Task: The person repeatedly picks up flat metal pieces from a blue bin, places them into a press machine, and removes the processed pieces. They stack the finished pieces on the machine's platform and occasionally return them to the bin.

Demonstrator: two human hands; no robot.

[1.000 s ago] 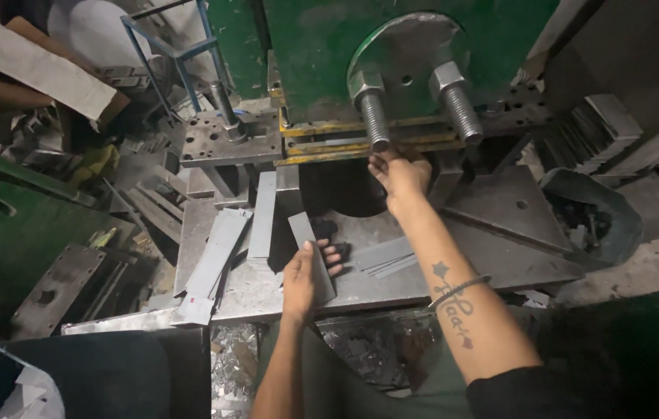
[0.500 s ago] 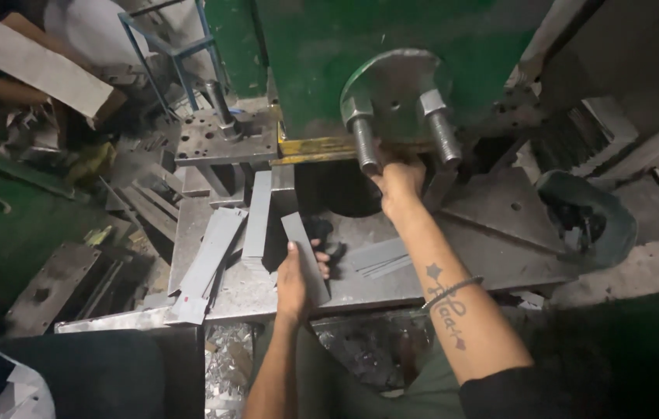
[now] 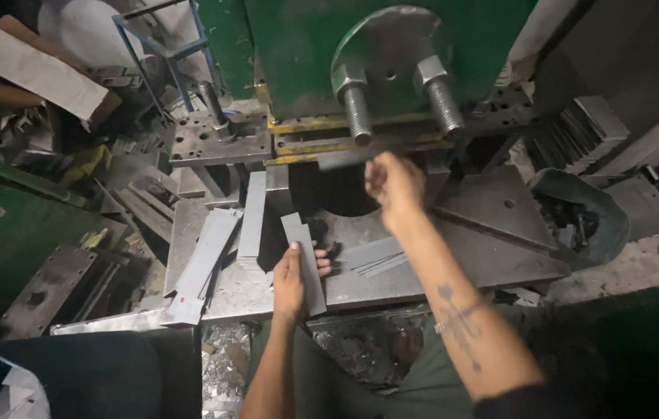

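My left hand [image 3: 289, 281] grips the near end of a flat grey metal strip [image 3: 305, 250] that lies on the steel press bed [image 3: 500, 248]. My right hand [image 3: 394, 183] is raised at the die opening of the green press [image 3: 298, 46], fingers closed on a dark metal strip [image 3: 345, 160] that pokes left under the yellow-edged die plates [image 3: 321, 143]. Above that hand hangs the round ram plate [image 3: 387, 46] with two threaded bolts. A few thin strips [image 3: 372, 254] lie fanned on the bed between my arms.
More grey strips [image 3: 205, 260] lie to the left of the bed, beside a drilled steel block [image 3: 217, 140]. Stacked plates [image 3: 577, 132] and a dark tub of scrap [image 3: 585, 213] stand at right. Metal offcuts litter the floor at left and below the bed.
The ram plate with its bolts dropped toward the die half a second ago and is back up now. Both hands have stayed nearly where they were.
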